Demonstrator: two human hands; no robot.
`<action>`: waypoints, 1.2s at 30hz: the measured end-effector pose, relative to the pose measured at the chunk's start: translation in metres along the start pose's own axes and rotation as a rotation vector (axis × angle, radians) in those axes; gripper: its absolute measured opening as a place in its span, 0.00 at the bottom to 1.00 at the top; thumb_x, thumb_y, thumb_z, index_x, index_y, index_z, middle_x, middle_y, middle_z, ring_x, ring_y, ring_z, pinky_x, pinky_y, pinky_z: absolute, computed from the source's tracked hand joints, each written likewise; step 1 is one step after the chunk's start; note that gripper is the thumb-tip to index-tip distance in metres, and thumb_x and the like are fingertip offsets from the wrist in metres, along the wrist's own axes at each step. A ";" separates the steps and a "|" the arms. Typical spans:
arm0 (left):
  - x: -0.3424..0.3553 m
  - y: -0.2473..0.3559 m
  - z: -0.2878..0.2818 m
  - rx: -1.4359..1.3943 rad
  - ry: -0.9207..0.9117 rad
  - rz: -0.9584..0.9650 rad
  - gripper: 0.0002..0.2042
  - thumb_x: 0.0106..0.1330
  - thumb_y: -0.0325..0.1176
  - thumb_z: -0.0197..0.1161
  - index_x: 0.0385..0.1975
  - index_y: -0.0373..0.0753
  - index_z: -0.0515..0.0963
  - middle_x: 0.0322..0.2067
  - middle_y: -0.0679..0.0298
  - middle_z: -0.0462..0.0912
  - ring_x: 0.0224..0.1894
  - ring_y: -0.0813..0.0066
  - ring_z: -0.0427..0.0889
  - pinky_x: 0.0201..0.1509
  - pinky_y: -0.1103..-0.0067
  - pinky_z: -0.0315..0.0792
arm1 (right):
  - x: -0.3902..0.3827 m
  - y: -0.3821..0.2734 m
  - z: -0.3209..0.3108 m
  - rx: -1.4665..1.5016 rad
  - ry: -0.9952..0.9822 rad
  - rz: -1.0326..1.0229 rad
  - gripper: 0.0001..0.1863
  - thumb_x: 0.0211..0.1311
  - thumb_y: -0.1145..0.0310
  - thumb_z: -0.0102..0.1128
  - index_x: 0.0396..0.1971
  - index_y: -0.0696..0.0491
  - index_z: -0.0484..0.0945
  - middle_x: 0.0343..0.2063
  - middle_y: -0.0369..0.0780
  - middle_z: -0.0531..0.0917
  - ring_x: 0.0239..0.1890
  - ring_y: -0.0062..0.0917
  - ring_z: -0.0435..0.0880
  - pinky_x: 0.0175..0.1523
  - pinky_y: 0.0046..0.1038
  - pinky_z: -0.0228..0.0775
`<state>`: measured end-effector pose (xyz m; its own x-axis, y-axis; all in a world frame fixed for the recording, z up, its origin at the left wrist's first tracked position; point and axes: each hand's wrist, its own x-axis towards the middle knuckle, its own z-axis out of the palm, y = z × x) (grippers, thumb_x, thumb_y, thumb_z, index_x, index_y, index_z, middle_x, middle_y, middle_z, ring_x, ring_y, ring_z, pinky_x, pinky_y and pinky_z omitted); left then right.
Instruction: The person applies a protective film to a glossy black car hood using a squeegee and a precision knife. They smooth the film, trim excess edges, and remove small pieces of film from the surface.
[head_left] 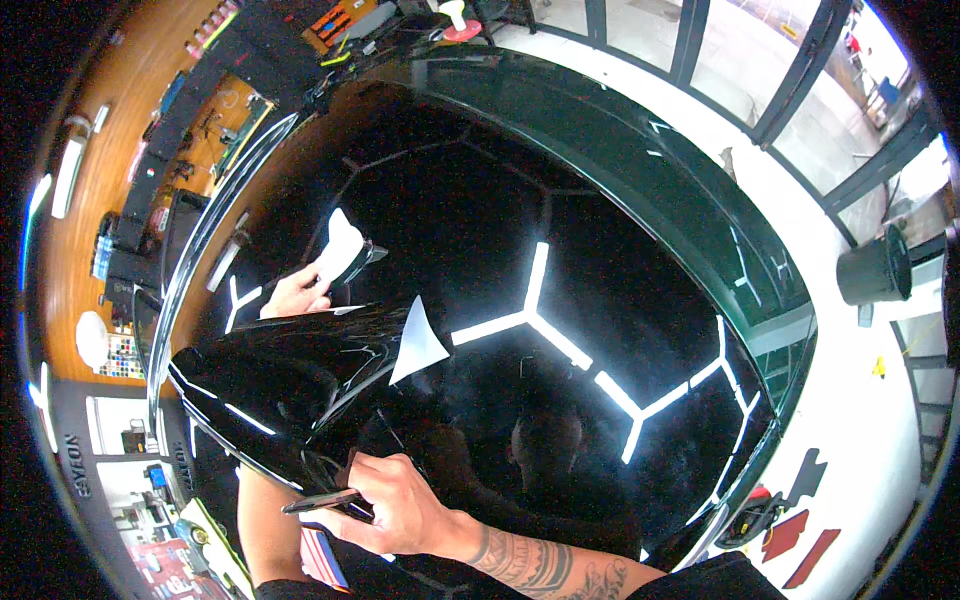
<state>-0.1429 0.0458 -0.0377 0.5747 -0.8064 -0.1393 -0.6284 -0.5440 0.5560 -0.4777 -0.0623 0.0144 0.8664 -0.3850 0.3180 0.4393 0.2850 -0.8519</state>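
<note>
A glossy black car panel fills the middle, mirroring bright angular light strips. Over its near left part hangs a loose sheet of black film, one pointed corner showing a pale underside. My left forearm passes behind this sheet. Beyond it, my left hand is closed on a part of the film whose white side faces up, with a dark tip. Close to the sheet's near edge, my right hand is closed round a thin, dark, flat piece; its exact kind cannot be told.
Curved chrome trim runs along the car's left side, and dark green glass along the far right. A wooden wall with tools stands at left. Right are a dark bucket and red flat pieces on the white floor.
</note>
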 end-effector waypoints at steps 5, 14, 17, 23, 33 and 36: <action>-0.004 0.032 0.012 0.785 0.070 0.706 0.30 0.61 0.37 0.63 0.62 0.32 0.66 0.66 0.46 0.62 0.67 0.49 0.63 0.70 0.64 0.60 | 0.001 0.010 -0.006 -0.032 0.012 -0.025 0.17 0.56 0.59 0.66 0.20 0.58 0.75 0.19 0.46 0.73 0.20 0.41 0.75 0.25 0.39 0.66; -0.010 0.092 0.000 0.304 0.008 0.248 0.26 0.70 0.39 0.52 0.66 0.35 0.65 0.70 0.47 0.55 0.74 0.51 0.52 0.75 0.70 0.46 | -0.004 0.009 0.006 0.001 -0.047 -0.016 0.21 0.56 0.58 0.67 0.17 0.59 0.71 0.17 0.46 0.71 0.17 0.41 0.72 0.22 0.39 0.62; 0.044 0.108 0.033 0.326 0.030 0.385 0.24 0.68 0.32 0.55 0.65 0.42 0.67 0.69 0.51 0.59 0.73 0.50 0.54 0.74 0.65 0.50 | 0.002 0.015 -0.012 -0.094 -0.002 -0.014 0.22 0.56 0.57 0.67 0.16 0.58 0.71 0.17 0.46 0.71 0.17 0.41 0.72 0.22 0.39 0.61; 0.045 0.114 0.018 0.268 0.011 0.377 0.25 0.64 0.29 0.57 0.64 0.48 0.69 0.71 0.55 0.57 0.74 0.50 0.50 0.76 0.60 0.45 | -0.003 0.005 -0.005 -0.132 -0.105 -0.015 0.17 0.54 0.59 0.68 0.24 0.58 0.75 0.20 0.44 0.74 0.19 0.38 0.74 0.24 0.35 0.63; 0.053 0.106 0.039 0.271 0.166 0.401 0.22 0.64 0.29 0.61 0.60 0.48 0.74 0.67 0.55 0.64 0.70 0.51 0.61 0.72 0.64 0.55 | -0.001 0.010 -0.004 -0.086 -0.021 -0.008 0.18 0.55 0.60 0.69 0.18 0.57 0.74 0.15 0.42 0.71 0.15 0.35 0.71 0.20 0.35 0.57; 0.053 0.103 0.043 0.098 0.192 0.363 0.23 0.64 0.27 0.61 0.61 0.44 0.73 0.66 0.55 0.66 0.70 0.54 0.63 0.71 0.66 0.57 | 0.000 0.006 -0.004 -0.046 0.003 -0.002 0.18 0.54 0.61 0.69 0.17 0.57 0.73 0.15 0.42 0.70 0.14 0.34 0.70 0.20 0.35 0.57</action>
<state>-0.1999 -0.0626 -0.0227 0.3887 -0.8967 0.2117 -0.8495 -0.2599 0.4591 -0.4755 -0.0641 0.0079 0.8646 -0.3884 0.3189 0.4301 0.2437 -0.8692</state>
